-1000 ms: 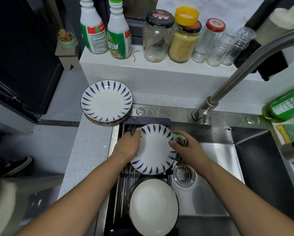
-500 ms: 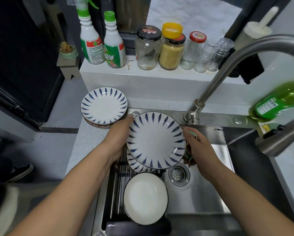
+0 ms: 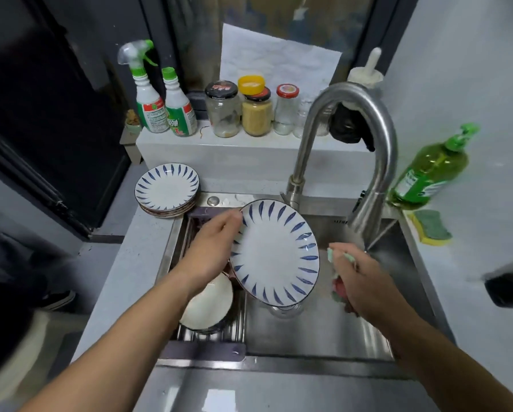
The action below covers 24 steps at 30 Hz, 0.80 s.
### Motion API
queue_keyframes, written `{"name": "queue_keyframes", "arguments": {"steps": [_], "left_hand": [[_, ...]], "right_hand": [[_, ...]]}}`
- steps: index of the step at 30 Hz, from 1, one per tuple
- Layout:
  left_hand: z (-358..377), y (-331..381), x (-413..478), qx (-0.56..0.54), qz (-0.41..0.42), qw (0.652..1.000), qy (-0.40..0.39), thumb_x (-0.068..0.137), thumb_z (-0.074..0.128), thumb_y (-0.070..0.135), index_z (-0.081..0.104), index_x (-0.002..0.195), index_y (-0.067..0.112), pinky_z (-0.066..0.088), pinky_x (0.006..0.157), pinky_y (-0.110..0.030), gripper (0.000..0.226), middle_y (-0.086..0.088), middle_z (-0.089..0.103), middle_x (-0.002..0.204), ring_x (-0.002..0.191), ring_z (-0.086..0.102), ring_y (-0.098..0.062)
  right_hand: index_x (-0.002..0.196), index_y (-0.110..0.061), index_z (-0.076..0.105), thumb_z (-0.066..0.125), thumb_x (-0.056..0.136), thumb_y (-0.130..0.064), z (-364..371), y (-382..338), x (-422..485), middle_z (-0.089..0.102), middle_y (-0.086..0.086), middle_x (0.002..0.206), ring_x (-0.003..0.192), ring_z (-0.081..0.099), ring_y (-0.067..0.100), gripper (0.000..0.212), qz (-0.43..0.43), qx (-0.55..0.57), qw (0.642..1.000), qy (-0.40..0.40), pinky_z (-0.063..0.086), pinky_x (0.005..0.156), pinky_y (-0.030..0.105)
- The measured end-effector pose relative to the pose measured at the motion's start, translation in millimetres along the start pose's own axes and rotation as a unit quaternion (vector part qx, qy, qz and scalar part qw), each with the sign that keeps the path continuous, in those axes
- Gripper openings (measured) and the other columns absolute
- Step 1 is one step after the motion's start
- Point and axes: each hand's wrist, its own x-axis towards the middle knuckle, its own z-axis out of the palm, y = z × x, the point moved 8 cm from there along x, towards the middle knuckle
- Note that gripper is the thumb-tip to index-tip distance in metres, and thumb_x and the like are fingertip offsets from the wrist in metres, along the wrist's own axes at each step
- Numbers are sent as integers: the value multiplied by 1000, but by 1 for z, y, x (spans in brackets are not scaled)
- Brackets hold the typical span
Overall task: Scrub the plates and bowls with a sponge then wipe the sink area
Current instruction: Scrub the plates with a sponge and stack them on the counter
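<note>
My left hand grips the left rim of a white plate with blue leaf marks, held tilted over the steel sink. To the right of that plate, apart from it, my right hand holds a green and red sponge. Under my left forearm a white bowl lies on the roll-up drying rack. A stack of matching plates sits on the counter at the back left.
The curved steel faucet arches over the sink's back right. A green dish soap bottle and a yellow-green sponge sit on the right counter. Spray bottles and jars line the rear ledge.
My left hand has lifted the plate off the rack and carried it right over the sink. My right hand with the sponge has come off the plate's rim and moved right.
</note>
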Motion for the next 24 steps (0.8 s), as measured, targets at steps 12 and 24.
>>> {"name": "queue_keyframes", "arguments": {"steps": [12, 24], "left_hand": [[65, 93, -67, 199, 116, 967, 109, 106, 44, 47, 64, 130, 31, 49, 81, -32, 35, 5, 72, 103, 91, 65, -13], [79, 112, -95, 168, 122, 969, 134, 104, 44, 52, 67, 115, 31, 59, 82, -51, 33, 6, 71, 87, 77, 67, -15]], "right_hand": [[113, -26, 47, 53, 101, -37, -99, -18, -36, 68, 2, 85, 58, 70, 5, 18, -86, -1, 996, -29, 52, 50, 20], [118, -30, 63, 62, 96, -34, -97, -64, -47, 48, -8, 115, 98, 55, -1, 22, -291, -94, 952, -6, 38, 85, 2]]}}
